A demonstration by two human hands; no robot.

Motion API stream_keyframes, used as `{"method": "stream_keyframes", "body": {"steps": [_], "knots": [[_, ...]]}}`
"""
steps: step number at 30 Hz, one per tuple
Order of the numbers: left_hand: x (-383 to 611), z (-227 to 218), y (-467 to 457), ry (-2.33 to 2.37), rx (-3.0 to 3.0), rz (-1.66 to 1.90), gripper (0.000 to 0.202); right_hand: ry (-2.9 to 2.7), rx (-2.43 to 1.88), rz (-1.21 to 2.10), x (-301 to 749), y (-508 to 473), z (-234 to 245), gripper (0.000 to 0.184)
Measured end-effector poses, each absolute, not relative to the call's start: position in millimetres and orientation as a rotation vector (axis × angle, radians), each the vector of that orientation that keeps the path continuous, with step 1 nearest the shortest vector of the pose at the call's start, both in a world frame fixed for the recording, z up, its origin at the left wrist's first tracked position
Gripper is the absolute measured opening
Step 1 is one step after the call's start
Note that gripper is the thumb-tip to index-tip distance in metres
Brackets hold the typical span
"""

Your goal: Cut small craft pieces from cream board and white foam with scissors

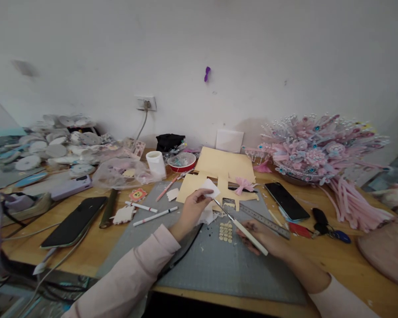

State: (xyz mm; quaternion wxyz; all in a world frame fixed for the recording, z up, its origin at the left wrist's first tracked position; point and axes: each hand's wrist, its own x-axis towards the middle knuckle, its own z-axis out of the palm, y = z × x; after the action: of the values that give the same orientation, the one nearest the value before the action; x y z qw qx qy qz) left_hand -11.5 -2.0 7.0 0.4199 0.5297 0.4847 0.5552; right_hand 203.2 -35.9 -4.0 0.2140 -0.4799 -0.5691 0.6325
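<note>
Above the grey cutting mat (pixel 199 271), my left hand (pixel 193 208) pinches a small piece of white paper (pixel 212 188) between thumb and fingers. My right hand (pixel 263 236) is closed on a long tool with a white handle (pixel 251 238) and a thin metal end. The tool's tip points at the paper near my left fingertips; whether they touch is unclear. Between my hands, several small round cream pieces (pixel 225 232) lie in rows on the mat. Cut-out cream card (pixel 225 163) spreads behind my hands, with a pink bow (pixel 243 184) on it.
A metal ruler (pixel 267 221) lies by my right hand. Phones (pixel 287 201), keys (pixel 321 223) and a pink beaded headpiece (pixel 313 152) are right. Pens (pixel 155 216), a black phone (pixel 74 221), a paper roll (pixel 156 164) and a red-rimmed bowl (pixel 181 168) stand left.
</note>
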Motion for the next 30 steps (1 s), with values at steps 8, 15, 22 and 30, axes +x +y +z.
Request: {"method": "stream_keyframes", "body": {"steps": [8, 15, 22, 30], "knots": [[-11.5, 8.8, -2.2, 1.205, 1.325, 1.383, 0.025, -1.578, -1.292, 1.774, 201.1, -37.4, 1.9, 0.046], [-11.8, 9.9, -2.5, 1.206, 1.303, 1.388, 0.024, -1.641, -1.348, 1.753, 202.1, -34.4, -1.4, 0.046], [-11.7, 10.8, -3.6, 1.229, 1.321, 1.377, 0.024, -1.610, -1.364, 1.770, 201.5, -34.1, -1.2, 0.046], [-12.1, 9.5, -3.1, 1.232, 1.353, 1.388, 0.024, -1.531, -1.435, 1.739, 197.5, -37.2, 4.0, 0.040]]}}
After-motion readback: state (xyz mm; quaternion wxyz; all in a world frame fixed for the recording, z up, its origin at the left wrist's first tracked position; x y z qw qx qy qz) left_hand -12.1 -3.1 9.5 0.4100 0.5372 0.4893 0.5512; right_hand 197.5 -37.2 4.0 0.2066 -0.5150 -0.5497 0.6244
